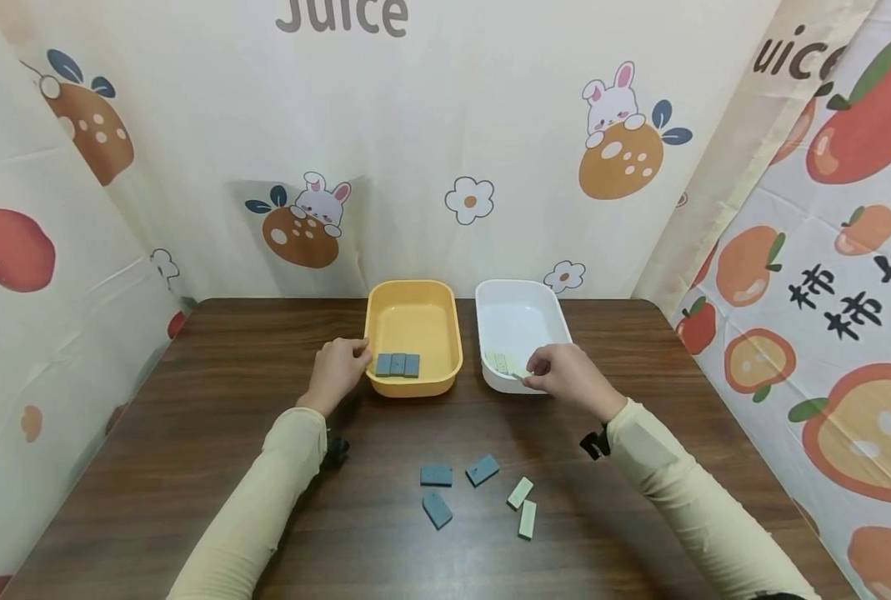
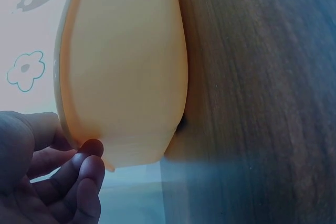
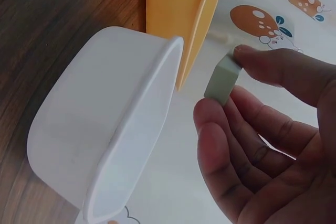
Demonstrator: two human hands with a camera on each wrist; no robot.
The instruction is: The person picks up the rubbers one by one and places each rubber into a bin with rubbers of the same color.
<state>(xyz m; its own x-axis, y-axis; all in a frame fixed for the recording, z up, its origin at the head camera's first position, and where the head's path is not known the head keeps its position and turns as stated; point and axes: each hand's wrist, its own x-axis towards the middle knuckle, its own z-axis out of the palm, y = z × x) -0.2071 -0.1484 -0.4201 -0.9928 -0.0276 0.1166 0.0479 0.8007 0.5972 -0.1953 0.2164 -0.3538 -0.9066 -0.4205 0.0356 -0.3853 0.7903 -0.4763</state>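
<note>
At the left wall of the yellow tray (image 1: 415, 325), my left hand (image 1: 337, 371) pinches the rim between thumb and fingers. Three blue-grey blocks (image 1: 397, 365) lie side by side in that tray's near left corner. My right hand (image 1: 568, 379) is over the near side of the white tray (image 1: 520, 317). Between its thumb and fingertips it holds a pale green block (image 3: 223, 80), seen clearly in the right wrist view. More pale green blocks (image 1: 501, 363) lie inside the white tray at its near left, partly hidden by the hand.
On the dark wooden table (image 1: 370, 533), nearer to me, lie three loose blue-grey blocks (image 1: 436, 476) and two pale green blocks (image 1: 527, 520). Both trays stand next to each other near the table's back edge. A fruit-printed curtain (image 1: 468, 125) hangs behind and at the sides.
</note>
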